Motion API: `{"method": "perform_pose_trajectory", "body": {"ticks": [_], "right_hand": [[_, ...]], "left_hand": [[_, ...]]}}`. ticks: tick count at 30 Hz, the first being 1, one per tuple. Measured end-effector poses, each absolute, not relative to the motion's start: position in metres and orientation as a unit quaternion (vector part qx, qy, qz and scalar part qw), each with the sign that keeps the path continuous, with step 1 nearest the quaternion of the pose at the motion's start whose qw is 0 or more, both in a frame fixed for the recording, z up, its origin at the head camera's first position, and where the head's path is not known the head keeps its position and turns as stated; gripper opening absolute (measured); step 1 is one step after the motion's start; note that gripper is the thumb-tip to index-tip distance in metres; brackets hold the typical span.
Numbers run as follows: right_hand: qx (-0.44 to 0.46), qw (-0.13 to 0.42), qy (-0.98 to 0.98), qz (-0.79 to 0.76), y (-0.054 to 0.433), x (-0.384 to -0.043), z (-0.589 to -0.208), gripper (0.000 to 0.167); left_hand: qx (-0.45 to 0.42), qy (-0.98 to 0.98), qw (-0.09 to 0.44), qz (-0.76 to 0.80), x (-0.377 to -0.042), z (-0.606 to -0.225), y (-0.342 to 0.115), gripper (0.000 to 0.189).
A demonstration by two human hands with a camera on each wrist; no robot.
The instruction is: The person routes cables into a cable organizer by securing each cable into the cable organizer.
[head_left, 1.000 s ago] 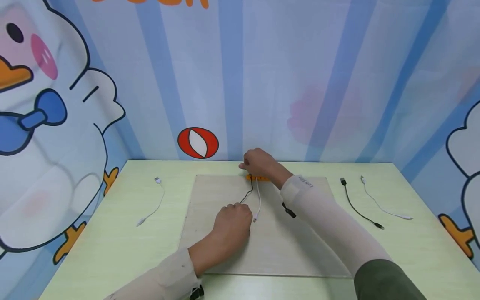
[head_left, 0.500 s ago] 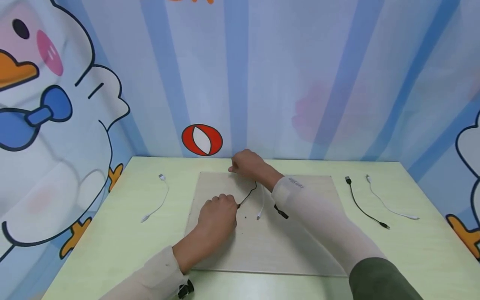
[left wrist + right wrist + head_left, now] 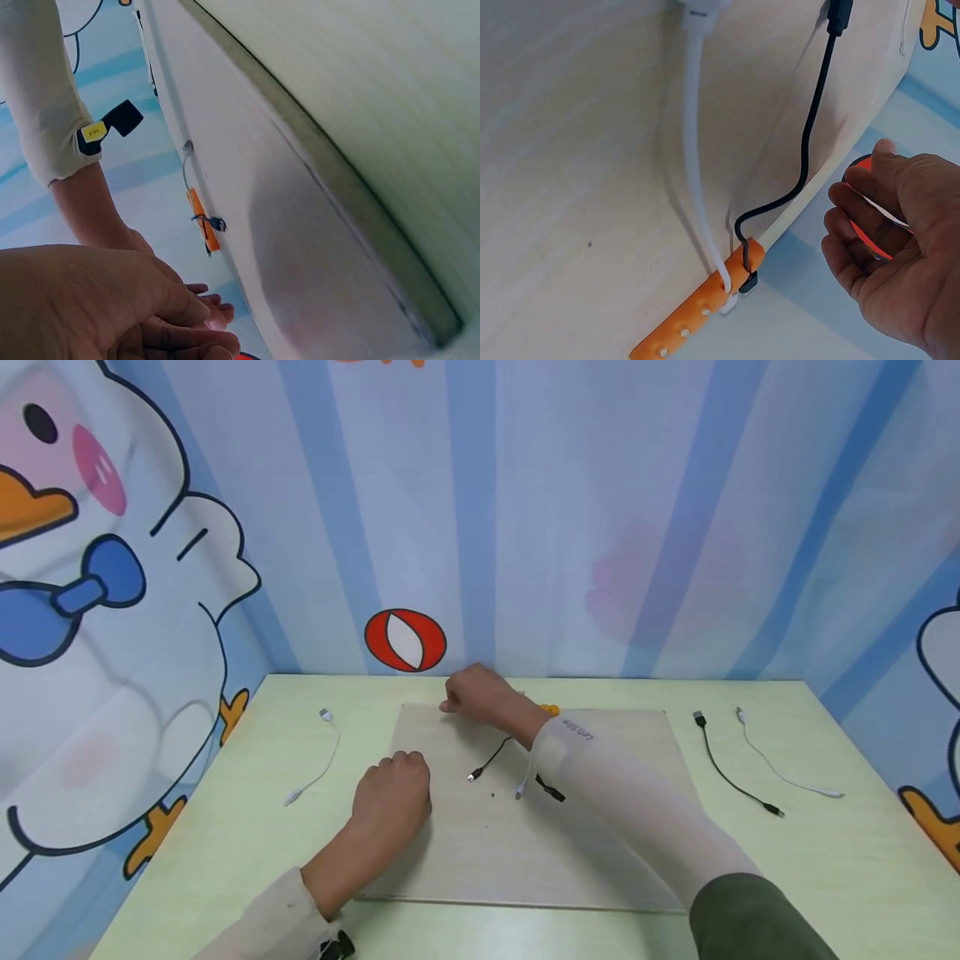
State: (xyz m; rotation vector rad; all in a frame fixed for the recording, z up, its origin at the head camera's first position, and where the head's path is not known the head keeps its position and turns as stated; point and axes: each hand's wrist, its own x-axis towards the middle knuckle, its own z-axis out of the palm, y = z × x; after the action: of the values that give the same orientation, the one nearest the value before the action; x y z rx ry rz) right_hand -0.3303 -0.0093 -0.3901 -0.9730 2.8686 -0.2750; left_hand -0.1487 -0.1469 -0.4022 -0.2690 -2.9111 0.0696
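Observation:
My left hand [image 3: 393, 797] hovers over the left part of a beige board [image 3: 525, 872], its fingers loosely curled with nothing in them. Just right of it lies the bare plug of a black USB cable [image 3: 475, 774]. My right hand [image 3: 483, 696] is at the board's far edge, also holding nothing, as the right wrist view shows with its relaxed fingers [image 3: 855, 240]. Beside that hand, an orange cable holder [image 3: 696, 306] with small pegs runs along the edge. A white cable [image 3: 693, 127] and the black cable [image 3: 808, 135] pass through it. My right forearm partly hides the holder in the head view.
On the table left of the board lies a white cable [image 3: 330, 756]. To the right are a black cable [image 3: 722, 768] and another white cable [image 3: 772, 774]. A black cable end [image 3: 551, 789] shows beside my right sleeve. A printed backdrop [image 3: 540, 527] stands behind the table.
My left hand has let go of the black cable's plug and drawn back to the left. The right hand has shifted left, away from the orange holder.

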Motion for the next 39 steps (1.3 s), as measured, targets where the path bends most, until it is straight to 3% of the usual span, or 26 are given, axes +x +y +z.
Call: {"method": "perform_pose_trajectory", "body": {"ticks": [39], "right_hand": [[-0.375,0.075,0.922,-0.063,-0.071,-0.311,-0.397,0.028]], "left_hand": [[0.010,-0.996,0.092,0.021,-0.127,-0.418,-0.251,0.015]]}}
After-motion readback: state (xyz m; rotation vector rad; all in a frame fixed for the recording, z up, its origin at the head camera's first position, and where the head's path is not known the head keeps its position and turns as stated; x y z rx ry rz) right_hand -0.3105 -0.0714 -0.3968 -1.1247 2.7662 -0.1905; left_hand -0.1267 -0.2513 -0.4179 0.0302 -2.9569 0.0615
